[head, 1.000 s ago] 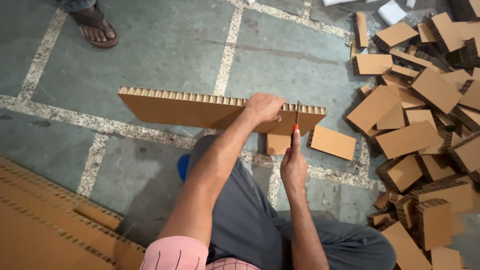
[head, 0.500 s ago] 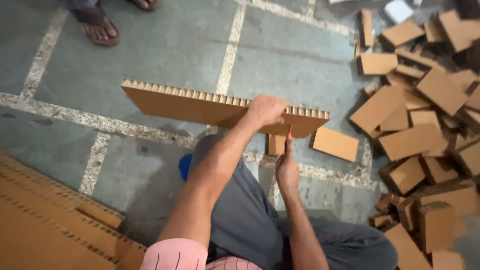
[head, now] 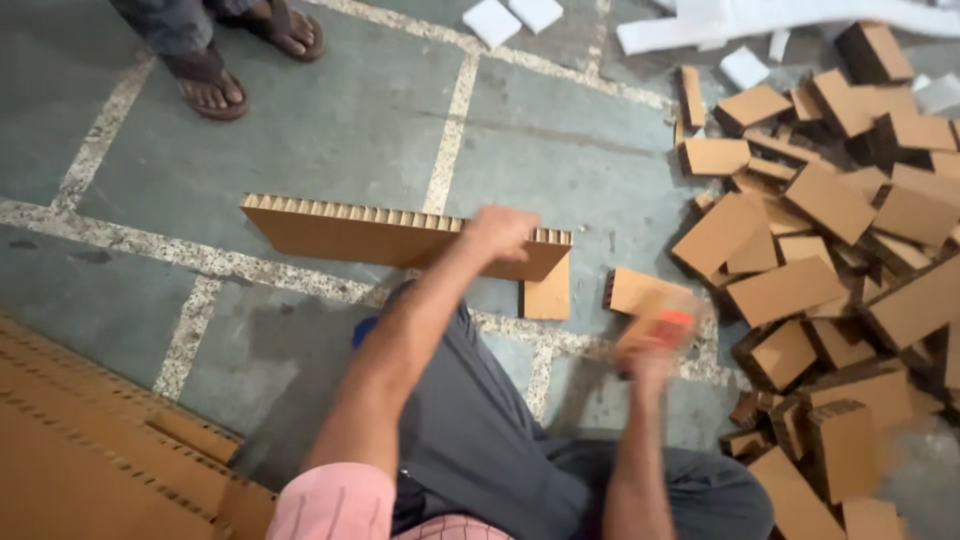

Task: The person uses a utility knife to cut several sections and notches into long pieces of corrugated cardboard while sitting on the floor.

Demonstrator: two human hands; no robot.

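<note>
My left hand (head: 503,232) grips the top edge of a long strip of honeycomb cardboard (head: 370,235), held on edge above the floor. My right hand (head: 648,350) is off to the right of the strip's end, blurred by motion, closed around an orange-handled cutter (head: 672,320). A small brown cardboard block (head: 546,292) stands just under the strip's right end. Another block (head: 636,290) lies flat on the floor beside my right hand. My grey-trousered knee (head: 480,430) is below the strip.
A big heap of cut cardboard blocks (head: 830,230) fills the right side. Large cardboard sheets (head: 90,450) lie at the lower left. Another person's sandalled feet (head: 210,75) stand at the top left. White pieces (head: 515,15) lie at the top.
My right hand has swung from the strip's right end out to the right with the cutter. The strip now ends closer to my left hand, so its end looks cut off.
</note>
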